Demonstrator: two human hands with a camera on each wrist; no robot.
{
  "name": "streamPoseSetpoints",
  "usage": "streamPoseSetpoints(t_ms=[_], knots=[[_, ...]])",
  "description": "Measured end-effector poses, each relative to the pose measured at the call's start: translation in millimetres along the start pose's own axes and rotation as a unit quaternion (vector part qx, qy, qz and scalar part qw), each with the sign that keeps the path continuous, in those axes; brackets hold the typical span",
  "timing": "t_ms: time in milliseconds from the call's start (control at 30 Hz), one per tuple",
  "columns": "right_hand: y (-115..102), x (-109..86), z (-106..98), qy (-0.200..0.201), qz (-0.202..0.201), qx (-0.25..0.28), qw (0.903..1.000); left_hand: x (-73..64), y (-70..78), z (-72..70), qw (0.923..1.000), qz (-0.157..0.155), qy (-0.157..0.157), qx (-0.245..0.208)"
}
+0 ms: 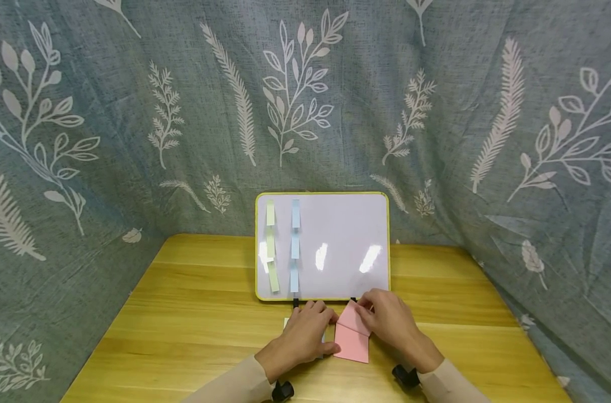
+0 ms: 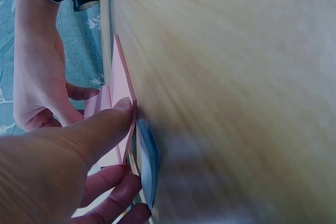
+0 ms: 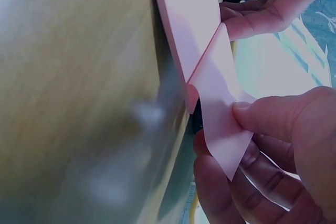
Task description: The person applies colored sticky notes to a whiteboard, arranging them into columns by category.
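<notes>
A pink sticky note pad (image 1: 352,346) lies on the table just before the whiteboard. My left hand (image 1: 306,331) grips the pad's left side, its thumb near the lower corner and fingertips near the upper one. My right hand (image 1: 395,322) pinches the upper end of the top pink sticky note (image 3: 223,93) between thumb and fingers. That sheet is bent up and skewed to the right, its lower edge still against the pad. Beside the pink pad, partly under my left hand, sits a blue sticky note pad (image 2: 149,156).
A yellow-rimmed whiteboard (image 1: 341,240) stands behind the hands. Green sticky notes (image 1: 271,242) and blue sticky notes (image 1: 295,245) hang in two columns on its left part. A pale corner (image 1: 286,322) shows behind my left hand. Patterned curtain (image 1: 305,112) surrounds the wooden table (image 1: 194,313).
</notes>
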State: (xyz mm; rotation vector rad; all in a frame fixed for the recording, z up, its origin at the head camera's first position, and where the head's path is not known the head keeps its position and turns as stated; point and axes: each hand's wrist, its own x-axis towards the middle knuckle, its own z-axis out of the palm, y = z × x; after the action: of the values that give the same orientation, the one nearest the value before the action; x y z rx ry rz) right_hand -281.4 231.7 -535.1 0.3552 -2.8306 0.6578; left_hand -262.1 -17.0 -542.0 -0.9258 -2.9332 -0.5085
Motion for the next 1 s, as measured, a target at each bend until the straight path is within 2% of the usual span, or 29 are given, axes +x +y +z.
streamPoseSetpoints(t_ms=[367, 700, 867, 1000], knots=[[3, -0.5, -11, 0.015, 0.003, 0.003, 0.9999, -1.3, 2.1, 3.0, 1.0000, -0.003, 0.005, -0.006], [9, -1.3, -27, 0.053, 0.033, 0.011, 0.9980, -1.5, 4.0, 6.2, 0.9999, -0.007, 0.000, -0.007], [11, -1.0, -34, 0.111, 0.005, 0.017, 0.9937, -1.5, 4.1, 4.2, 0.9998, -0.012, -0.010, -0.013], [10, 0.4, -38, 0.195, -0.058, 0.028, 0.9787, -1.5, 3.8, 3.7, 0.9997, -0.013, -0.014, -0.013]])
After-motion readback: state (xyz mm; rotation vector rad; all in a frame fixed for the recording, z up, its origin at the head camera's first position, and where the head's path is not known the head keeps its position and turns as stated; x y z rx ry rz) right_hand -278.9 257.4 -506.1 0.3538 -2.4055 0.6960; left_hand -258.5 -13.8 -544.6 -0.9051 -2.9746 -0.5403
